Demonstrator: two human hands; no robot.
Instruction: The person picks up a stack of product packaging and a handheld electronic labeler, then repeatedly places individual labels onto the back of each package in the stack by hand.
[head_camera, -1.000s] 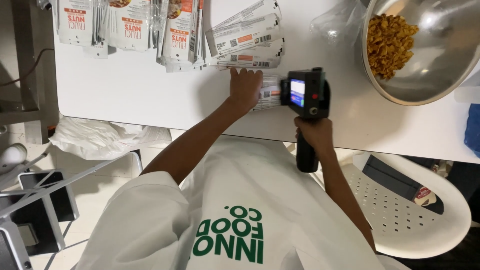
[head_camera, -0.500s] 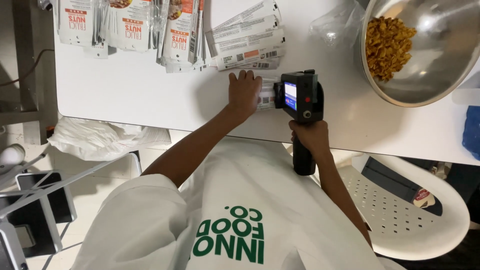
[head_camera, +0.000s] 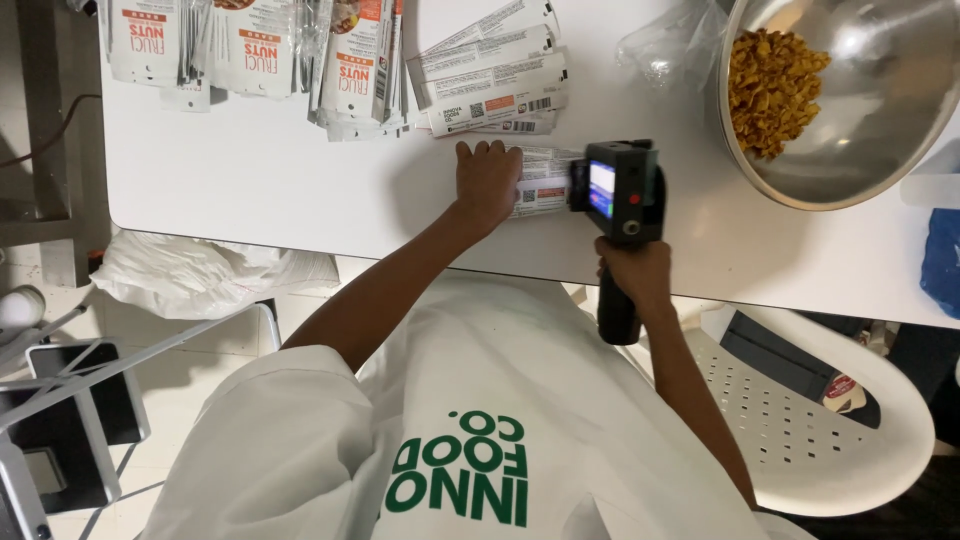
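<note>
While the left hand is pressing flat a white printed pouch, the right hand is gripping a black handheld printer beside a steel bowl of snacks.

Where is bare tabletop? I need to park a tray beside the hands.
Bare white table lies left of the left hand, below the pouch stacks. A strip runs below the steel bowl. Crowded around the handheld printer and label strips.

Both arms reach forward, hands apart.
Left hand lies flat, palm down, fingers together; right hand is fisted upright.
</note>
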